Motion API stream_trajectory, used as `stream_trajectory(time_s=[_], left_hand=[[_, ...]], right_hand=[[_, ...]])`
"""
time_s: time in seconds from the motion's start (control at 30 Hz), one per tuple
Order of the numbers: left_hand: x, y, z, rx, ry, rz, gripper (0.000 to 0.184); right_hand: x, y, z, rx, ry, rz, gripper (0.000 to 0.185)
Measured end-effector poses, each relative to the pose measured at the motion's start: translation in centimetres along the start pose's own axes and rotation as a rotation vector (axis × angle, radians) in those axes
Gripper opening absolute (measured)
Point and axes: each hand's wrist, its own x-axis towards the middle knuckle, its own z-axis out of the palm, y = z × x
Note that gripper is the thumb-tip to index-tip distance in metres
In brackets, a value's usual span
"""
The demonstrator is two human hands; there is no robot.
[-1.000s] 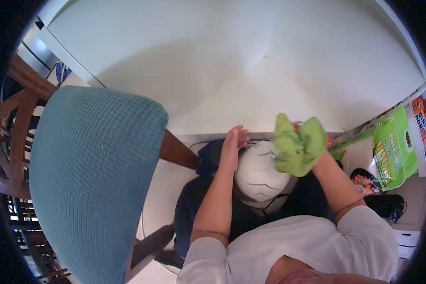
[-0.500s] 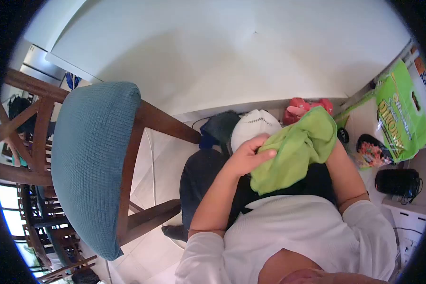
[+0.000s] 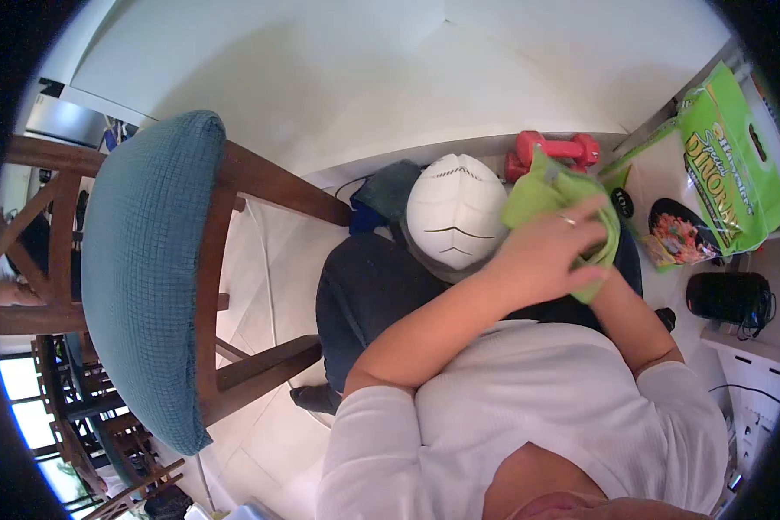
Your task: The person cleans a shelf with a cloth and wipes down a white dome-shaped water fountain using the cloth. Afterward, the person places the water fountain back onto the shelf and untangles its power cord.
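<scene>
A crumpled green cloth (image 3: pixel 537 204) is over my lap, to the right of a white rounded object (image 3: pixel 455 212) with dark stitch marks and thin black lines. My left hand (image 3: pixel 559 251), a ring on one finger, reaches across and grips the cloth from above; its fingers are slightly blurred. The cloth covers my right hand, so only the forearm (image 3: pixel 628 325) shows and its fingers are hidden. The white object rests between my legs, just beyond my left wrist.
A padded chair (image 3: pixel 152 277) stands close on my left. Red dumbbells (image 3: pixel 550 152) lie by the white panel (image 3: pixel 390 95) ahead. At right are a green rice bag (image 3: pixel 724 165), a black device (image 3: pixel 728 299) and a white drawer unit (image 3: pixel 754 373). A cable (image 3: pixel 273 295) runs along the floor.
My left hand has moved right, from the cloth's left edge onto its top. The cloth is more bunched around my right hand, and the white object and dumbbells are more exposed. The view has shifted slightly.
</scene>
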Motion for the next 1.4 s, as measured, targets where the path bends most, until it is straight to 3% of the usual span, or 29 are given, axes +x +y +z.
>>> stream_trajectory(time_s=[0.03,0.13,0.2,0.23,0.27,0.33,0.37,0.47,0.57,0.67,0.77,0.97,1.0,1.1,1.2,1.27,1.37,1.4], left_hand=[[-0.9,-0.9,-0.5,0.168,0.277,0.082,0.045],[-4.8,-6.4,-3.0,-0.222,0.769,-0.392,0.03],[-7.5,-12.6,-3.7,-0.088,0.943,-0.508,0.037],[-8.3,-14.6,-3.2,-0.209,0.993,-0.634,0.045],[-8.6,-16.4,-2.5,-0.334,0.967,-0.693,0.048],[-8.9,-19.0,-1.2,-0.588,0.905,-0.814,0.053],[-9.1,-19.6,-1.0,-0.506,0.869,-0.783,0.051],[-9.5,-20.8,-0.5,-0.27,0.746,-0.689,0.045],[-9.3,-19.4,-1.1,-0.127,0.723,-0.745,0.045],[-10.0,-21.6,-0.4,-0.232,0.769,-0.699,0.045],[-9.7,-20.7,-0.7,-0.15,0.67,-0.935,0.046],[-8.3,-17.6,-1.6,0.052,0.589,-0.99,0.043],[-8.3,-17.6,-1.7,0.05,0.587,-0.989,0.042],[-9.0,-20.4,-0.6,0.143,0.669,-0.624,0.04],[-8.6,-18.6,-1.1,0.148,0.598,-0.542,0.04],[-8.8,-18.9,-1.1,0.167,0.594,-0.532,0.04],[-8.6,-18.6,-1.1,0.179,0.601,-0.536,0.039],[-8.5,-18.6,-1.1,0.182,0.606,-0.532,0.039]], right_hand=[[0.6,-1.2,-0.2,0.003,-0.033,-0.004,0.041],[3.8,-4.5,-0.7,-0.039,-0.081,-0.063,0.041],[6.0,-4.7,-2.0,-0.083,-0.01,-0.088,0.041],[6.9,-3.8,-3.1,-0.129,0.053,-0.082,0.041],[7.4,-2.1,-4.5,-0.206,0.129,-0.06,0.042],[7.2,2.3,-6.6,-0.704,0.152,-0.009,0.042],[7.2,4.1,-6.9,-1.436,0.063,-0.192,0.038],[7.5,6.0,-2.7,-2.17,-0.188,-0.536,0.037],[10.3,6.3,1.2,-2.319,-0.273,-0.469,0.034],[13.1,7.0,4.4,-2.393,-0.454,-0.391,0.034],[13.6,7.0,2.4,-2.202,-0.472,-0.58,0.039],[12.3,3.6,-6.0,-1.997,0.1,-0.49,0.045],[11.9,3.6,-5.8,-2.062,0.075,-0.549,0.046],[11.5,4.4,-2.2,-2.199,-0.117,-0.673,0.046],[11.6,5.4,-0.1,-2.149,-0.364,-0.586,0.044],[13.1,4.6,-0.5,-2.043,-0.414,-0.472,0.045],[15.1,3.7,-2.7,-1.81,-0.208,-0.374,0.046],[14.7,3.8,-2.4,-1.849,-0.241,-0.428,0.047]])
